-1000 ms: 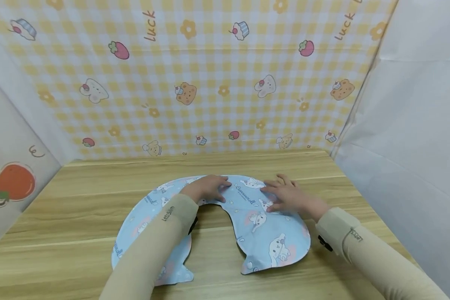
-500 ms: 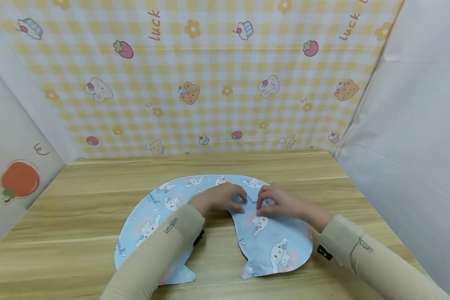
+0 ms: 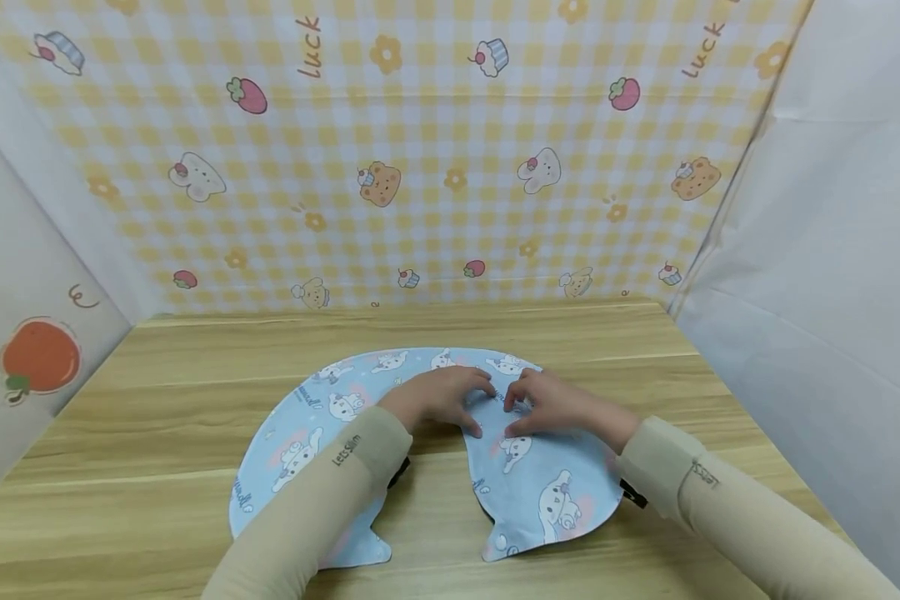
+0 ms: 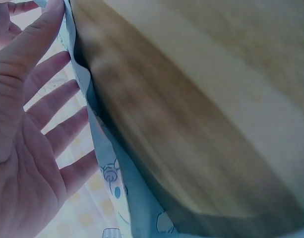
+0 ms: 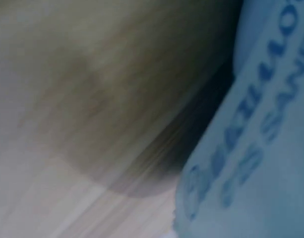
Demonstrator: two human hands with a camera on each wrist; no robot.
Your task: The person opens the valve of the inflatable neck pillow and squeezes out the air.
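Note:
A U-shaped piece of light blue cloth (image 3: pixel 528 500), printed with white long-eared cartoon characters, lies with its opening toward the person. My left hand (image 3: pixel 444 393) rests over the inner edge of its curve, thumb near that edge. In the left wrist view the left hand's fingers (image 4: pixel 57 101) are nearly straight and lie behind the cloth edge (image 4: pixel 109 158). Just to the right, my right hand (image 3: pixel 551 404) bends over the right arm of the U, thumb and forefinger apart with fingertips at the cloth. The right wrist view shows cloth (image 5: pixel 256 163) with blue lettering, and no hand.
The cloth lies on a wood-grain table (image 3: pixel 157 433). Behind the table hangs a yellow checked backdrop (image 3: pixel 450 125) with cartoon prints. White sheets (image 3: pixel 832 250) stand along both sides. A black clip (image 3: pixel 633 493) shows under the right cuff.
Both hands have come closer together over the cloth, the left moving right and nearer, the right moving left and nearer. The right fingers bend more than a second ago.

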